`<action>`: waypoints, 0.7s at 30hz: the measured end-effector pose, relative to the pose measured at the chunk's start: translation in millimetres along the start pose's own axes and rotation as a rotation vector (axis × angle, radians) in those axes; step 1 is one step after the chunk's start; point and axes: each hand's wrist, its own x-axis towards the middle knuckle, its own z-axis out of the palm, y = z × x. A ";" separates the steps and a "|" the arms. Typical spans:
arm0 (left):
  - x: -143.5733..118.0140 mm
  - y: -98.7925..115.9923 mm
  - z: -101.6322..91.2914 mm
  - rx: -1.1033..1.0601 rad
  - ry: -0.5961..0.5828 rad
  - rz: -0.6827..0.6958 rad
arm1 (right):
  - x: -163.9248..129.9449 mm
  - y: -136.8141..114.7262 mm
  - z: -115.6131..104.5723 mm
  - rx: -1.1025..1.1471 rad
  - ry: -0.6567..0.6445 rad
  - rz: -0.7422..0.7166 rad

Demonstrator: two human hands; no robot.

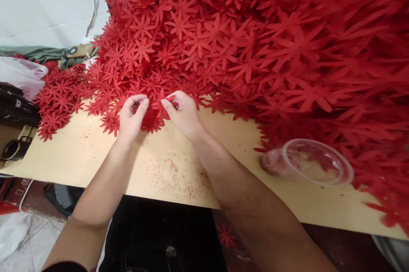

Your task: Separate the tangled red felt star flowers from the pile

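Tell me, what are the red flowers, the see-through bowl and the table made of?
The red flowers look like thin matte felt or foam sheet: flat cut petals, no shine. Which one is hard to tell. The bowl looks like clear thin plastic, glossy, lying on its side. The table seems pale wood board, smooth, dusted with red crumbs. Both hands, left hand and right hand, pinch flowers.

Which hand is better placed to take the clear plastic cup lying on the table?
Probably the right hand: the clear plastic cup lies on its side of the table. The left hand would need to cross over.
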 end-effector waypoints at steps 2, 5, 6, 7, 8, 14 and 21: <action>-4.2 -0.5 3.7 0.036 -0.038 0.016 | -2.3 -4.2 -1.2 -0.021 -0.008 0.020; -11.3 -2.8 9.9 0.010 -0.102 -0.028 | -6.2 -9.3 -0.6 -0.019 -0.019 0.051; -13.2 -3.9 11.7 -0.018 -0.114 -0.058 | -7.5 -10.4 -0.1 -0.004 -0.026 0.057; -14.6 -4.9 13.2 -0.044 -0.113 -0.085 | -8.7 -11.1 0.4 0.014 -0.041 0.063; -15.6 -5.8 14.2 -0.059 -0.096 -0.094 | -9.9 -11.5 0.7 0.028 -0.060 0.069; -10.3 -8.0 13.4 -0.027 0.036 -0.043 | -14.4 -9.6 -1.6 -0.005 -0.076 0.052; 18.2 -13.3 -9.1 0.191 0.174 -0.020 | -4.0 0.9 -12.4 -0.017 0.130 0.025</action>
